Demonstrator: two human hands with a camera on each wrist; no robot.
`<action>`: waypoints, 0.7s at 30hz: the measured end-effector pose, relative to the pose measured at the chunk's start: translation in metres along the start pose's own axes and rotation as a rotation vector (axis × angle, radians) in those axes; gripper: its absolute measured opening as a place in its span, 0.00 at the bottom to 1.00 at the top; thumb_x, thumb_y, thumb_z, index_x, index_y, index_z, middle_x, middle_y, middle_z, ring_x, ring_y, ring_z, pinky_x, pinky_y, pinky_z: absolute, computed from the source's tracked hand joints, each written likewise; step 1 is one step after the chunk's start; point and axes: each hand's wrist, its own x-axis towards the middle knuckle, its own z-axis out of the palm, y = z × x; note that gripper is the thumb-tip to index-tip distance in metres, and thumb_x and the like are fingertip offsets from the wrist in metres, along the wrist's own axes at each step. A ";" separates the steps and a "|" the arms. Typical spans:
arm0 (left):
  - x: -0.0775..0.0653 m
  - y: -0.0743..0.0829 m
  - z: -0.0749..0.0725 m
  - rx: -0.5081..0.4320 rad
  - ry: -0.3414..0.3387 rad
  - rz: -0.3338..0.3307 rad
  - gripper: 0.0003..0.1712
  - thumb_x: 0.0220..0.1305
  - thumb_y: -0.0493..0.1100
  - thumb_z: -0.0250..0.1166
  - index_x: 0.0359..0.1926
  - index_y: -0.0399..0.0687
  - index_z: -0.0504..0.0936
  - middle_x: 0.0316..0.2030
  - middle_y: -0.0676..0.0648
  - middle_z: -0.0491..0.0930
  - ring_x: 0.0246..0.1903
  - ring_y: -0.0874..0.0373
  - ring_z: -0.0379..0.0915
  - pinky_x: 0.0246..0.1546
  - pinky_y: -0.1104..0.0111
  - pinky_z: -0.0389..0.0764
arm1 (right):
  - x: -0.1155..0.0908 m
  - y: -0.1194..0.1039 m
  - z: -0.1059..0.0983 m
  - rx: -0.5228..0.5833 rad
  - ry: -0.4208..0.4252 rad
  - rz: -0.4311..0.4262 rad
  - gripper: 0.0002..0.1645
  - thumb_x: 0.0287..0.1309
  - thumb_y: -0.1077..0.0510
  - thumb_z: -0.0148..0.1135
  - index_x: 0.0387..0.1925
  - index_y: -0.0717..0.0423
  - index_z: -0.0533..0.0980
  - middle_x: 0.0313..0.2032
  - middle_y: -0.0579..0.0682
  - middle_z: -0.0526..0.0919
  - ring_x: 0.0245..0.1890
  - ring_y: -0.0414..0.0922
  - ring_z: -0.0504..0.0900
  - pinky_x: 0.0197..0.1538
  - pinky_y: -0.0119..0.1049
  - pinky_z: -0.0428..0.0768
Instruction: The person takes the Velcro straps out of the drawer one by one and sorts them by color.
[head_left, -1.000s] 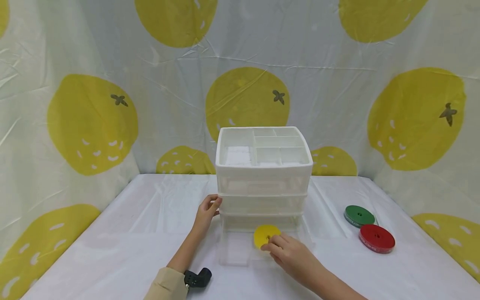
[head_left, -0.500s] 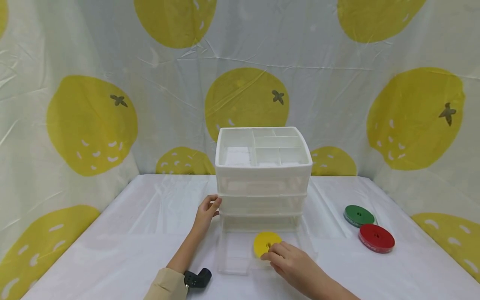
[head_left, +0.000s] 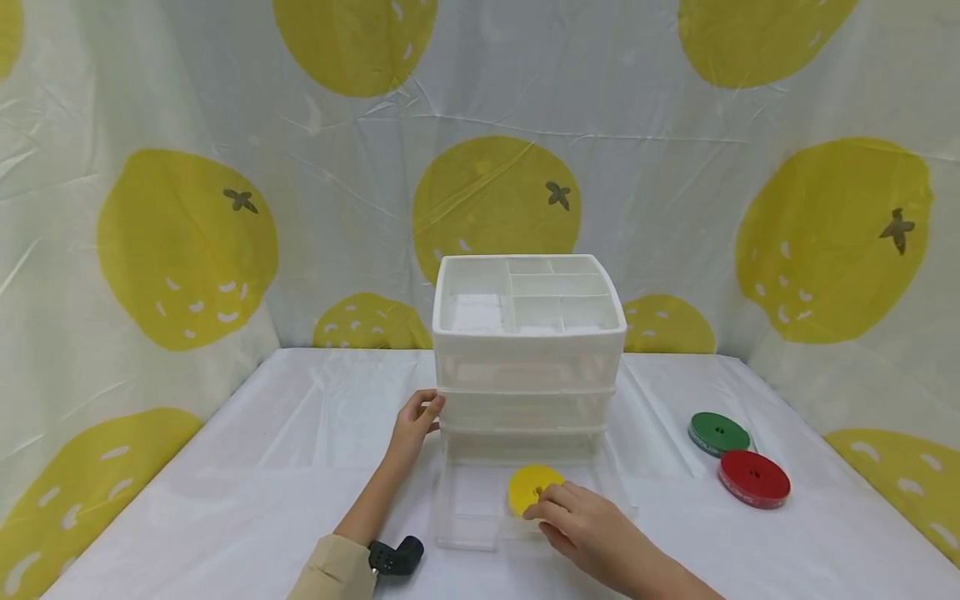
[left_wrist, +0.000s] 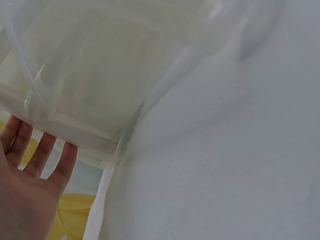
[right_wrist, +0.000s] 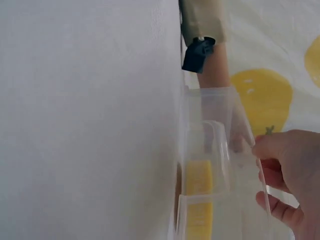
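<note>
A white plastic drawer unit [head_left: 528,367] stands mid-table with its clear bottom drawer [head_left: 467,533] pulled out. Inside that drawer lies a flat yellow roll [head_left: 528,486], its side [right_wrist: 199,177] showing through the clear wall in the right wrist view. My right hand [head_left: 581,527] grips the drawer's front edge; in the right wrist view the fingertips [right_wrist: 261,196] curl over the rim. On the unit's left side my left hand [head_left: 415,421] rests. Its fingers [left_wrist: 65,162] lie extended against the unit's side in the left wrist view.
To the right on the white tablecloth [head_left: 300,467] lie a green roll [head_left: 718,433] and a red roll [head_left: 754,478], side by side. Divided compartments [head_left: 558,283] top the unit. A lemon-print curtain [head_left: 345,208] hangs behind and at both sides.
The bottom drawer has slid farther out toward me with the yellow roll in it, my right hand moving along. In the last half second it has hardly moved. My left hand stays put.
</note>
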 end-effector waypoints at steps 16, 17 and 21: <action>0.005 -0.005 0.000 -0.005 0.003 0.026 0.18 0.65 0.46 0.54 0.49 0.36 0.71 0.37 0.53 0.74 0.36 0.67 0.71 0.41 0.70 0.76 | 0.008 0.025 0.002 -0.004 -0.004 0.121 0.17 0.43 0.56 0.69 0.39 0.47 0.76 0.38 0.38 0.76 0.35 0.36 0.76 0.38 0.24 0.76; 0.004 -0.005 0.000 -0.003 0.002 0.026 0.18 0.65 0.46 0.54 0.49 0.36 0.71 0.37 0.52 0.74 0.36 0.67 0.71 0.41 0.70 0.77 | 0.009 0.027 0.002 0.002 -0.033 0.139 0.18 0.42 0.56 0.70 0.39 0.47 0.76 0.39 0.38 0.76 0.36 0.36 0.77 0.39 0.25 0.77; 0.004 -0.006 0.000 0.004 -0.003 0.031 0.19 0.65 0.47 0.54 0.49 0.35 0.71 0.38 0.52 0.74 0.36 0.68 0.71 0.41 0.70 0.77 | 0.016 0.033 0.001 0.082 -0.215 0.234 0.22 0.45 0.53 0.68 0.45 0.48 0.75 0.43 0.40 0.76 0.41 0.38 0.77 0.44 0.31 0.78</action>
